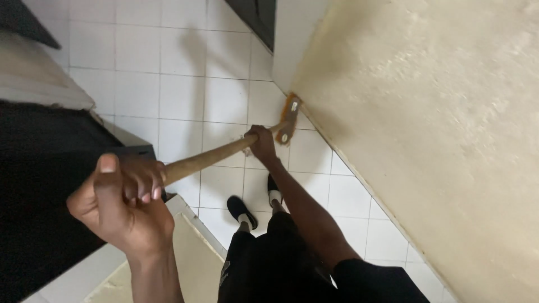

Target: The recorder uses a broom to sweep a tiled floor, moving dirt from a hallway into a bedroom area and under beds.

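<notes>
The person stands over white floor tiles with a long-handled brush held in both hands; the left hand is wrapped shut around the top end of the wooden shaft, thumb up and fingers curled over it; the right hand is closed round the shaft far lower, just behind the brush head; so each grip is pressed tight on wood, neither spread. The head, a flat orange-brown block, sits against the foot of the cream wall where it meets the floor, close to a corner. The shaft looks stiff and fairly light, bare wood that should not slip in a dry palm; two well-apart holds like these seem the sound way to steer it, the low one pressing, the high one guiding. Black shoes stand on the tiles below; a dark panel lies at the left. No container shows anywhere in view.
</notes>
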